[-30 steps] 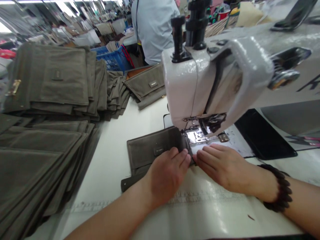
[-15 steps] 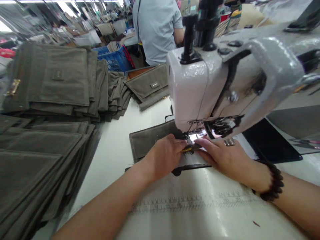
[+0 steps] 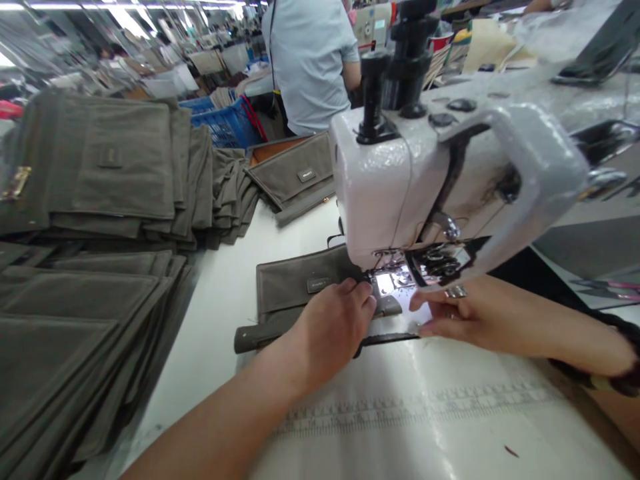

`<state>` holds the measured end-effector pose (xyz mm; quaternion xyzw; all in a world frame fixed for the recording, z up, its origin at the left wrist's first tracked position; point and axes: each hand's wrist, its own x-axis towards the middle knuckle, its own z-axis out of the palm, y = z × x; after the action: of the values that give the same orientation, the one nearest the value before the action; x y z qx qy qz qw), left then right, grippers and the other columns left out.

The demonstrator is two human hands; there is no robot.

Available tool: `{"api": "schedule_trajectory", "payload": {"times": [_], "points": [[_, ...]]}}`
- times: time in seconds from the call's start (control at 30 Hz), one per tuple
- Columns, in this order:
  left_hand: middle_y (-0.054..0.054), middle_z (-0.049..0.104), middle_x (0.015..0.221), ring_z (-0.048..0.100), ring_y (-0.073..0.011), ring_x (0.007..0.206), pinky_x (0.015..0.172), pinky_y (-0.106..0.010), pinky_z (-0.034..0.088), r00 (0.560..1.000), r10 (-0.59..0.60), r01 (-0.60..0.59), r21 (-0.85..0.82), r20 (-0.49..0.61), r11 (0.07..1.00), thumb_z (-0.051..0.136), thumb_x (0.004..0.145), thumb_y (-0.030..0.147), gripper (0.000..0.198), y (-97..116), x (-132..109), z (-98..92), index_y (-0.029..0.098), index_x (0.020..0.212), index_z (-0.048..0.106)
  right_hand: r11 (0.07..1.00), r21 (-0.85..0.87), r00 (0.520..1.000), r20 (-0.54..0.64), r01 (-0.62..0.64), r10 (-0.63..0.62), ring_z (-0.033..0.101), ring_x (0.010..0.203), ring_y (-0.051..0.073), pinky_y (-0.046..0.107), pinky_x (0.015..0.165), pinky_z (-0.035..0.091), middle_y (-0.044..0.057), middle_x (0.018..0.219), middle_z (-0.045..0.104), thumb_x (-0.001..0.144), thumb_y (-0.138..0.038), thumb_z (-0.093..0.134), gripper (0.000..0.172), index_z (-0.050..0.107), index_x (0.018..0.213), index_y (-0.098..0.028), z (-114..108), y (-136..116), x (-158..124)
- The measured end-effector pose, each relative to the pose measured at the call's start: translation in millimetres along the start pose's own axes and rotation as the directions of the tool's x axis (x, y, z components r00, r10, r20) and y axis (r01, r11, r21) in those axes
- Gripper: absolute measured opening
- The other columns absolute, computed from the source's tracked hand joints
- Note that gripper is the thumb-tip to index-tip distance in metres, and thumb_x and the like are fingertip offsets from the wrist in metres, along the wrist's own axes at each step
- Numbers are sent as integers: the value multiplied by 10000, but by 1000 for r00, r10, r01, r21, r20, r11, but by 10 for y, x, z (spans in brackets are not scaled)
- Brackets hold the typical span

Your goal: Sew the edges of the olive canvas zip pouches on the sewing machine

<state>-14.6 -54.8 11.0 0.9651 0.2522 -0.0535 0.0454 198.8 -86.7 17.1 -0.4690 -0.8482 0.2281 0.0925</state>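
A grey-green fabric pouch piece (image 3: 295, 283) with a small label lies on the white table, its right end under the presser foot of a white sewing machine (image 3: 400, 180). My left hand (image 3: 335, 327) rests on the piece's right edge, fingers curled down onto the fabric just left of the needle. My right hand (image 3: 457, 320) lies flat on the machine bed right of the needle, fingers stretched out toward the lit plate and holding nothing. A dark bead bracelet (image 3: 600, 380) sits on that wrist.
Tall stacks of the same fabric pieces (image 3: 100, 220) fill the table's left side. More pieces (image 3: 295, 177) lie behind the machine, near a blue crate (image 3: 225, 120). A person in a light blue shirt (image 3: 310, 60) stands beyond. A printed ruler (image 3: 400, 410) runs along the table front.
My right hand has drawn back to the right, away from the needle, and lies flatter. My left hand has slid slightly back on the fabric, whose label now shows.
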Motion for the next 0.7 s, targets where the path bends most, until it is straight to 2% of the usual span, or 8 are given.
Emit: {"api": "schedule_trajectory", "payload": {"times": [0.07,0.13,0.27,0.37,0.53,0.7], "points": [[-94,577,1036,539,-211,950,803,-314,459,1000,7,-6,23,-7,1000,438,803,101,242,27,-8,7,100,1014,556,974,-217,984,-152,59,-94,518,500,116,218,455,321,-9,576,584,802,-336,545,216,617,936,-182,75,-37,-7],[-85,578,1014,541,-201,925,802,-306,455,999,29,-28,36,-31,999,438,806,107,229,19,-13,22,106,1003,556,914,-393,952,-229,102,-204,532,541,129,235,461,320,24,667,605,839,-302,489,237,602,990,-158,195,-70,3],[-84,583,977,535,-194,917,819,-301,442,997,60,-56,74,-55,996,426,807,87,220,-2,-10,47,98,979,564,848,-492,936,-163,197,-311,541,614,122,246,490,335,34,765,598,858,-170,411,221,596,975,-136,374,-80,34],[-79,589,961,533,-192,917,827,-301,438,996,67,-62,91,-51,994,417,803,68,230,-4,9,51,95,975,567,839,-511,938,-163,185,-306,539,632,122,251,497,330,30,781,597,850,-151,409,224,593,977,-141,398,-62,37],[-97,577,995,513,-206,978,837,-325,441,1000,21,-20,55,-17,998,379,823,73,221,-30,53,44,100,945,561,859,-501,953,-199,102,-229,490,506,102,254,422,254,-1,743,600,820,-147,449,222,592,990,-155,367,-63,60],[-115,557,1020,504,-207,1003,835,-344,444,998,-43,42,-30,-35,999,373,835,93,217,-48,78,29,112,969,542,881,-471,961,-225,37,-161,539,556,120,248,478,321,-10,744,620,828,-164,458,207,611,964,-198,365,-65,118]]}}
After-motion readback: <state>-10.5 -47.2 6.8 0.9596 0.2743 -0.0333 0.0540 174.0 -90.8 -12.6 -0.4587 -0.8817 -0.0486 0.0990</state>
